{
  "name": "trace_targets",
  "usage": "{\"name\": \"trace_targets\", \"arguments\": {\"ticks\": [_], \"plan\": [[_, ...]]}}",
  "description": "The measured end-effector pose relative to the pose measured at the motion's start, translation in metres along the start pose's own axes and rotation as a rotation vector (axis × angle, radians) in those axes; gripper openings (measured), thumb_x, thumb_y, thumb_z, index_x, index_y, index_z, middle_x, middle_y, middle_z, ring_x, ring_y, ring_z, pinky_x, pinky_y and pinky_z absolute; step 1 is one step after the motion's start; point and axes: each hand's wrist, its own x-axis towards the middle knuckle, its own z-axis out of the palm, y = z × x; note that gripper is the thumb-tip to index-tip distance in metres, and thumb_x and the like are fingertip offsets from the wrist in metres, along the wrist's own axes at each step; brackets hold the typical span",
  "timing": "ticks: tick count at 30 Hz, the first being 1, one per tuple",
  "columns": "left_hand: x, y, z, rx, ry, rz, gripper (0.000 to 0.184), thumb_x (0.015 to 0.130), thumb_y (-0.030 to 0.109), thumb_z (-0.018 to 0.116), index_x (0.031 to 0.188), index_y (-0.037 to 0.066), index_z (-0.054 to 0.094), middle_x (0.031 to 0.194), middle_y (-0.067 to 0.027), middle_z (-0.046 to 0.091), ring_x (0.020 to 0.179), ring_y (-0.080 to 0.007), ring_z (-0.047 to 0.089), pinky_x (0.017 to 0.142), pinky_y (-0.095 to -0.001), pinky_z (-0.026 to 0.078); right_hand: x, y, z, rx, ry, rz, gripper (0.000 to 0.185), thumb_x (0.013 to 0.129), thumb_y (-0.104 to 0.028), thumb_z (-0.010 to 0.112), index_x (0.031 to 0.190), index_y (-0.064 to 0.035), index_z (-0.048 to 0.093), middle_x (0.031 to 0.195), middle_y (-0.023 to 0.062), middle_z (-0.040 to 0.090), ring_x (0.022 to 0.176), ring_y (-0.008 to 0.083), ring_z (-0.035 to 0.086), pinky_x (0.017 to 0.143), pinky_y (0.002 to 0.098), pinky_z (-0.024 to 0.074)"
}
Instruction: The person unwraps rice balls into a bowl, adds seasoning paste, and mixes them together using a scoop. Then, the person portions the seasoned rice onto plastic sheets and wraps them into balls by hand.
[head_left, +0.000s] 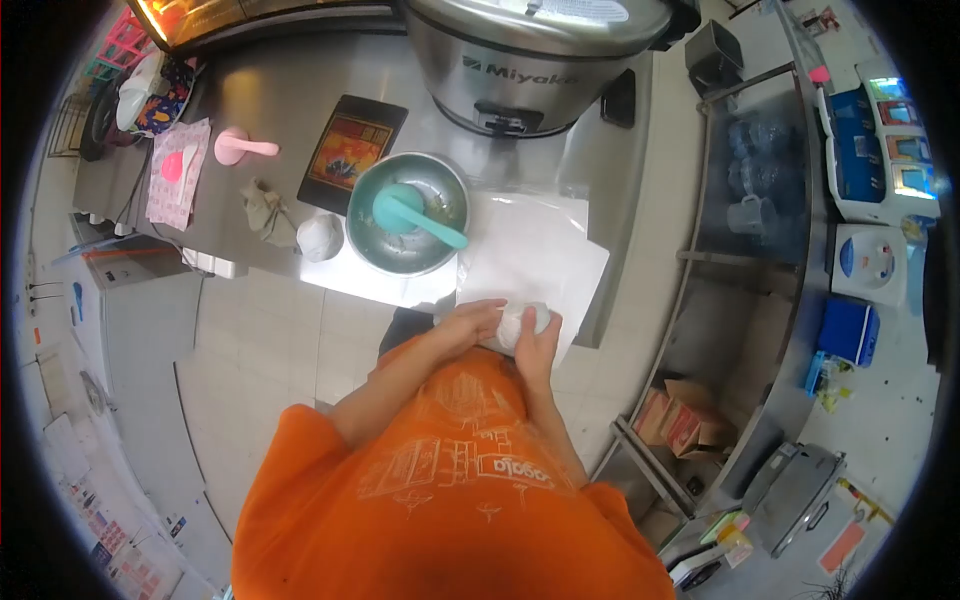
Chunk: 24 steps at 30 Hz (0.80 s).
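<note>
Near the table's front edge, my left hand (472, 326) and my right hand (538, 348) are closed around a rounded white wrapped bundle (511, 326). My right thumb lies over its near face, while my left fingers press its side. What is inside the wrapping is hidden. Beyond my hands lie white paper sheets (530, 245). Left of the paper stands a metal bowl (362, 225) with a teal rice paddle (425, 222) and a small teal round scoop (396, 206) resting in it. A similar white wrapped bundle (320, 238) sits beside the bowl.
A large Miyako rice cooker (520, 85) stands at the back. A dark tray with a red-gold picture (353, 152), a crumpled cloth (265, 212) and a pink scoop (235, 147) lie leftward. At the right is a metal shelf (740, 250) with mugs.
</note>
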Motion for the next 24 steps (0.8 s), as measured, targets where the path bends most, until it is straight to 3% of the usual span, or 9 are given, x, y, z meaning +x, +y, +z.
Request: {"name": "trace_targets", "arguments": {"ticks": [2, 3, 6, 7, 11, 18, 22, 23, 24], "plan": [[-0.016, 0.023, 0.022, -0.357, 0.013, 0.027, 0.049, 0.100, 0.025, 0.055, 0.140, -0.001, 0.044, 0.125, -0.0103, 0.060, 0.108, -0.0179, 0.061, 0.092, -0.0304, 0.050, 0.010, 0.022, 0.002, -0.070, -0.140, -0.036, 0.036, 0.099, -0.028, 0.054, 0.112, 0.0056, 0.054, 0.112, 0.0237, 0.059, 0.105, 0.0329, 0.057, 0.094, 0.0413, 0.0435], [-0.014, 0.014, 0.019, 0.285, 0.066, 0.169, 0.053, 0.098, 0.025, 0.059, 0.141, -0.002, 0.043, 0.126, -0.0117, 0.058, 0.112, -0.0182, 0.057, 0.093, -0.0311, 0.049, 0.009, 0.036, -0.001, -0.112, -0.215, -0.045, 0.036, 0.102, -0.028, 0.048, 0.113, 0.0058, 0.053, 0.112, 0.0259, 0.059, 0.107, 0.0350, 0.056, 0.096, 0.0428, 0.0423], [0.003, 0.003, 0.009, 0.226, 0.170, 0.081, 0.059, 0.095, 0.025, 0.064, 0.142, -0.002, 0.040, 0.130, -0.0131, 0.055, 0.116, -0.0190, 0.054, 0.092, -0.0322, 0.048, 0.026, 0.059, -0.020, -0.371, -0.257, -0.440, 0.038, 0.104, -0.026, 0.042, 0.122, 0.0057, 0.049, 0.116, 0.0291, 0.056, 0.116, 0.0390, 0.050, 0.104, 0.0485, 0.0337], [0.001, -0.001, 0.009, -0.086, 0.213, 0.079, 0.061, 0.092, 0.024, 0.068, 0.141, -0.001, 0.041, 0.128, -0.0126, 0.055, 0.116, -0.0204, 0.055, 0.093, -0.0339, 0.050, 0.034, 0.065, -0.027, -0.541, -0.109, -0.500, 0.056, 0.101, -0.039, 0.045, 0.139, 0.0013, 0.041, 0.136, 0.0312, 0.045, 0.134, 0.0422, 0.036, 0.112, 0.0547, 0.0224], [-0.040, 0.011, -0.009, -0.249, 0.463, 0.157, 0.051, 0.091, 0.023, 0.069, 0.133, 0.003, 0.050, 0.114, -0.0106, 0.061, 0.100, -0.0227, 0.063, 0.082, -0.0376, 0.056, 0.057, 0.087, -0.021, -1.065, -0.076, -0.455, 0.084, 0.091, -0.059, 0.054, 0.155, -0.0137, 0.025, 0.160, 0.0284, 0.008, 0.147, 0.0477, 0.008, 0.116, 0.0629, 0.0078], [-0.114, -0.012, -0.076, -0.387, 0.675, 0.256, 0.045, 0.095, 0.028, 0.063, 0.128, 0.000, 0.050, 0.111, -0.0109, 0.062, 0.097, -0.0219, 0.065, 0.082, -0.0383, 0.057, 0.132, 0.044, 0.014, -1.197, -0.158, -0.699, 0.084, 0.091, -0.061, 0.052, 0.156, -0.0161, 0.024, 0.159, 0.0272, 0.011, 0.147, 0.0463, 0.010, 0.116, 0.0626, 0.0088], [-0.133, -0.029, -0.097, -0.427, 0.791, 0.363, 0.043, 0.095, 0.029, 0.063, 0.124, 0.000, 0.052, 0.109, -0.0100, 0.062, 0.095, -0.0206, 0.064, 0.081, -0.0370, 0.056, 0.141, 0.030, 0.053, -0.765, -0.181, -0.630, 0.071, 0.093, -0.050, 0.056, 0.145, -0.0044, 0.041, 0.145, 0.0301, 0.040, 0.138, 0.0428, 0.036, 0.113, 0.0548, 0.0260], [-0.138, -0.031, -0.099, -0.423, 0.812, 0.343, 0.043, 0.095, 0.028, 0.063, 0.124, 0.000, 0.052, 0.109, -0.0099, 0.062, 0.095, -0.0206, 0.064, 0.081, -0.0370, 0.056, 0.118, -0.007, 0.075, -0.451, -0.242, -0.469, 0.060, 0.096, -0.040, 0.056, 0.138, 0.0014, 0.047, 0.126, 0.0295, 0.057, 0.116, 0.0406, 0.059, 0.102, 0.0470, 0.0429], [-0.140, -0.033, -0.100, -0.417, 0.826, 0.318, 0.043, 0.094, 0.028, 0.064, 0.124, 0.000, 0.052, 0.109, -0.0097, 0.062, 0.095, -0.0206, 0.064, 0.081, -0.0370, 0.056, 0.111, -0.027, 0.097, -0.395, -0.307, -0.444, 0.057, 0.096, -0.036, 0.056, 0.137, 0.0028, 0.047, 0.118, 0.0289, 0.061, 0.103, 0.0400, 0.064, 0.092, 0.0444, 0.0489]]}}
